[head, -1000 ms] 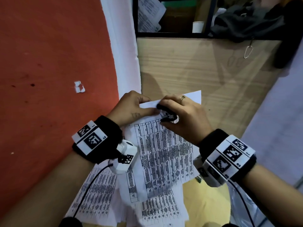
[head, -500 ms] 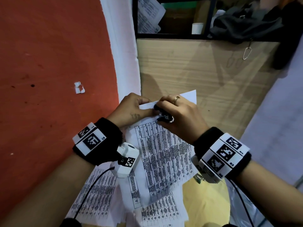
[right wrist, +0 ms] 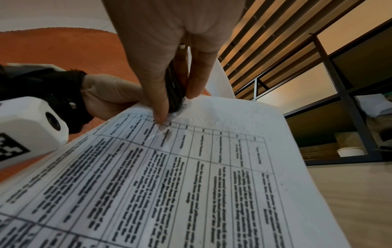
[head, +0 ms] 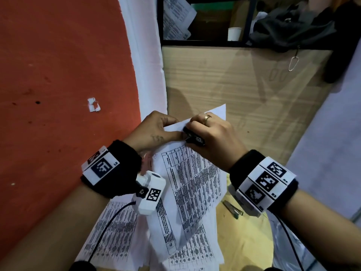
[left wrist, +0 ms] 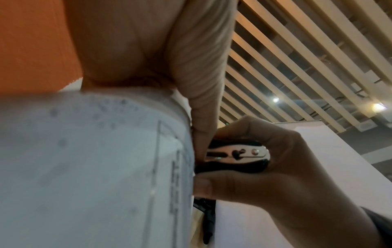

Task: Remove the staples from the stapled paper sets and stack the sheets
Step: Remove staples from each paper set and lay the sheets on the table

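A stapled paper set (head: 193,178) printed with tables is lifted off the table, its top corner held up. My left hand (head: 156,130) pinches that top corner from the left. My right hand (head: 211,137) squeezes a black and chrome staple remover (head: 194,136) against the same corner. The remover (left wrist: 235,154) is pinched between thumb and fingers, its jaws at the paper's edge (left wrist: 186,151). In the right wrist view the remover (right wrist: 175,90) meets the sheet (right wrist: 191,176) just above the table's header row. The staple itself is hidden. More printed sheets (head: 109,231) lie underneath.
A wooden desk top (head: 244,85) stretches ahead, with a paper clip (head: 293,63) near its far edge. A shelf unit behind holds papers (head: 175,16), a white cup (head: 234,34) and dark cloth (head: 293,30). An orange wall (head: 58,75) stands at the left. A small metal tool (head: 232,209) lies on the yellow surface.
Both hands and the lifted corner have drifted slightly leftward and up. The right hand's grip has turned a little on the remover. The grips are unchanged.
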Available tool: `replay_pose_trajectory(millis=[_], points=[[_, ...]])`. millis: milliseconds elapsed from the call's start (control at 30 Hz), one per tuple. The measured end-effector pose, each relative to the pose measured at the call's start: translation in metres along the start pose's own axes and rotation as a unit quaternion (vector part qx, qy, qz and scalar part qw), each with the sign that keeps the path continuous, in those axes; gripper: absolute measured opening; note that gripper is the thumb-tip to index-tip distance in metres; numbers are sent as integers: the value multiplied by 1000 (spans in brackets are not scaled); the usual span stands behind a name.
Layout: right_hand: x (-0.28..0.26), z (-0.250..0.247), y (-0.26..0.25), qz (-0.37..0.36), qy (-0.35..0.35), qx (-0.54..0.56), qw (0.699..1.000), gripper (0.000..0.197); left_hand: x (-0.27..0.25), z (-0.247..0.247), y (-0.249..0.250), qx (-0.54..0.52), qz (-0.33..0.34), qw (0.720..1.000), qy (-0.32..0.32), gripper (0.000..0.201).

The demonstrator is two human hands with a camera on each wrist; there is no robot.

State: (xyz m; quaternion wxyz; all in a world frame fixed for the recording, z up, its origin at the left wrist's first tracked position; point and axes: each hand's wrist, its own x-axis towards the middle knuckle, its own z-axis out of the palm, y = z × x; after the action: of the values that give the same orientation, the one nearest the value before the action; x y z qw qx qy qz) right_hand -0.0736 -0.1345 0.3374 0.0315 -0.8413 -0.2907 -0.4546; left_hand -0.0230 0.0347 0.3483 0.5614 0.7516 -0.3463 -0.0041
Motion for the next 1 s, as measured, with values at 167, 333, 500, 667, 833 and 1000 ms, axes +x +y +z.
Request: replay_pose_trajectory(millis=[167,333,500,667,833,1000], points=[[1,0,-1,-7,-3,3,1000,19,-1,0,2,-10,0,1000,-2,10],[1,0,0,-12,0,10,1000,17,-2,-1,2,-21,1,1000,-8,13],[1,0,-1,27,16,33,999,20,0,-3,-3,-15,12,999,-29,21],[-4,3,-2,115,32,142,983,26,2,-2,-3,-14,40,999,0,9],[-6,2,-4,172,64,215,959,30,4,-4,-4,29,61,998,4,12],[-5,4,-6,183,83,208,957,28,6,-2,-8,111,102,988,36,9]])
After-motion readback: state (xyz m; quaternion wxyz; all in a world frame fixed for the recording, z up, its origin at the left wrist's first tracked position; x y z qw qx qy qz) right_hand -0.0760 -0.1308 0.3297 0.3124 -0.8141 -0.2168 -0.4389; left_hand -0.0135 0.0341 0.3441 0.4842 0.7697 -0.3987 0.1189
